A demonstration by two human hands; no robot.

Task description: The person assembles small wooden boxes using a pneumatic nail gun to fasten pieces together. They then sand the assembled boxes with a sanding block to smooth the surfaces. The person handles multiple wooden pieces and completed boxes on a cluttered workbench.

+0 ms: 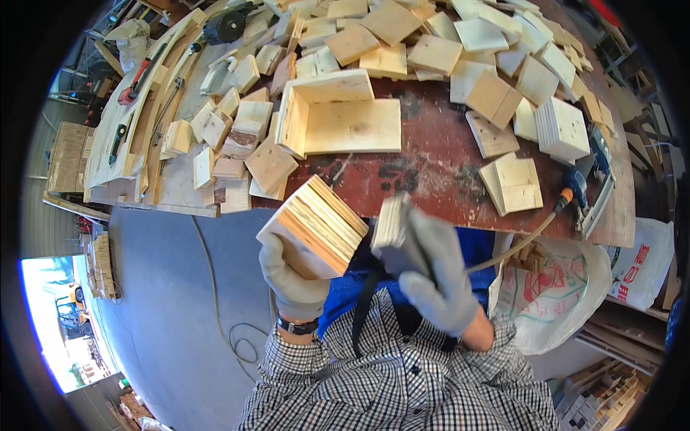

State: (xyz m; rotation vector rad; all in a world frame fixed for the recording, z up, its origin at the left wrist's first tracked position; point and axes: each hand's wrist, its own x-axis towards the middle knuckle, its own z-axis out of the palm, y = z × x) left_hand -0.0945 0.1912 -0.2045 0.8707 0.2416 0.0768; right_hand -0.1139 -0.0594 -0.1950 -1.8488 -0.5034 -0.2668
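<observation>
My left hand [291, 280], in a grey work glove, grips a stack of square wooden boards [314, 226] from below. The stack is tilted, with its layered edges facing up. Close beside it, my right hand [440, 269], also gloved in grey, is closed around a smaller block [392, 230]. That block is pale and layered along one end and dark grey on its side; motion blurs it, so its exact kind is unclear. A small gap separates block and stack. Both hands are just in front of the workbench edge.
An open-sided wooden box [352, 126] stands on the dark red workbench [431, 169]. Loose square boards [435, 54] are heaped behind it. A blue air nailer [593, 172] with a hose lies at the right. White plastic sacks [557, 287] sit below the bench.
</observation>
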